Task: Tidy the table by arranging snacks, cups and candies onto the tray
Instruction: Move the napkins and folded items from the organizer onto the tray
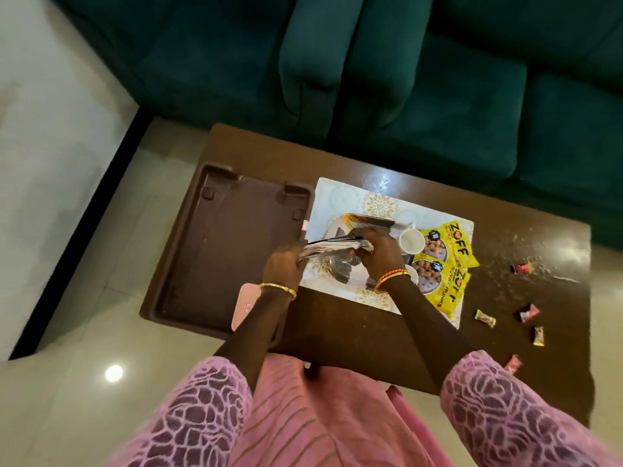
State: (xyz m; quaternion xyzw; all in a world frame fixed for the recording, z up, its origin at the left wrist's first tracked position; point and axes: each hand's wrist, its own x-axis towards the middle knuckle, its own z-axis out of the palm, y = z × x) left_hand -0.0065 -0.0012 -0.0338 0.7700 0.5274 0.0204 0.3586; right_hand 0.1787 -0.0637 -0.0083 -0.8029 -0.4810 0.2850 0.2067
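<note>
A brown plastic tray (215,264) lies on the left end of the dark wooden table (354,332). My left hand (283,264) and my right hand (379,252) both grip a silvery snack packet (333,246) held just above a white floral placemat (357,200). More dark and silver packets (367,222) lie under it. Two yellow snack packets (455,244) rest at the mat's right edge. A white paper cup (411,240) stands beside my right hand; a second cup (414,277) is mostly hidden by my wrist. Several wrapped candies (485,317) are scattered at the right.
A green sofa (404,79) runs along the table's far side. A pink flat object (246,298) lies on the tray's near right edge, partly under my left forearm. Tiled floor (67,197) lies to the left. My pink clothing (320,416) presses at the table's near edge.
</note>
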